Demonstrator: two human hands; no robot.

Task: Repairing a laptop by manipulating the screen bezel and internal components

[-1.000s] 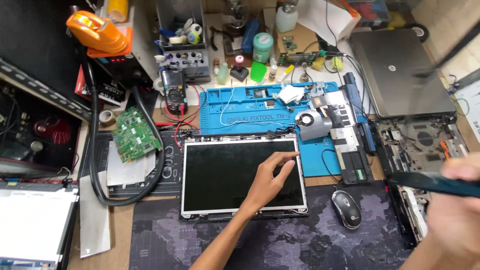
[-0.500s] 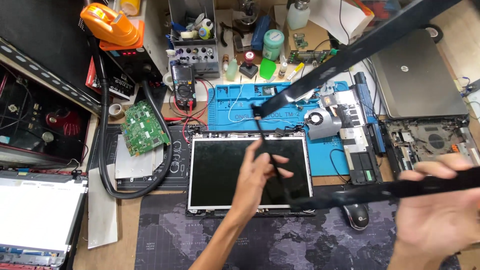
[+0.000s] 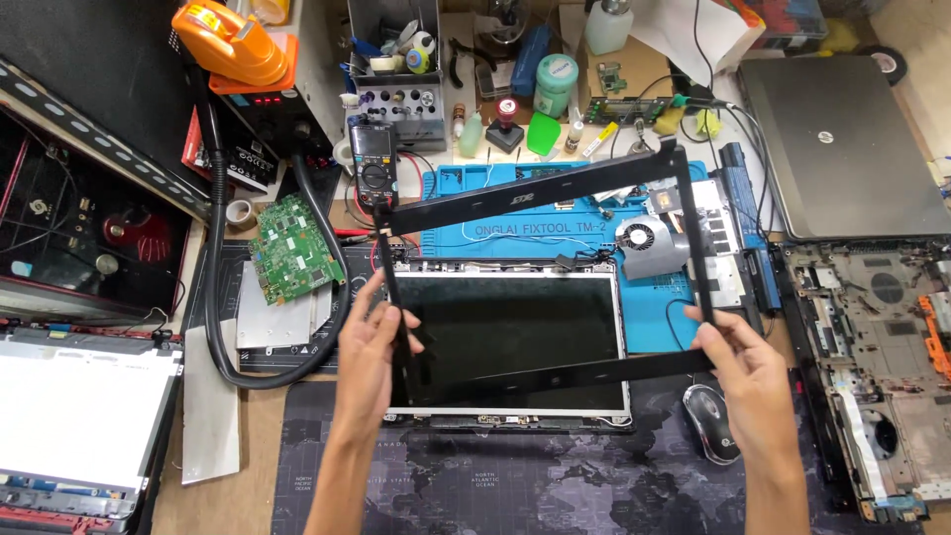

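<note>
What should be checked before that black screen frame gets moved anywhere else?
1. Both hands hold the frame: ok. Left hand grips the left side, right hand the lower right corner of the black screen bezel.
2. Bezel free of the screen panel: ok, it is lifted and tilted above it.
3. Bezel unbent: cannot tell.
4. Cables snagging it: cannot tell; thin wires lie along the panel's top edge.
5. Room to set it down: not ok. Blue repair mat holds a cooling fan and parts; a computer mouse sits right of the panel.
</note>
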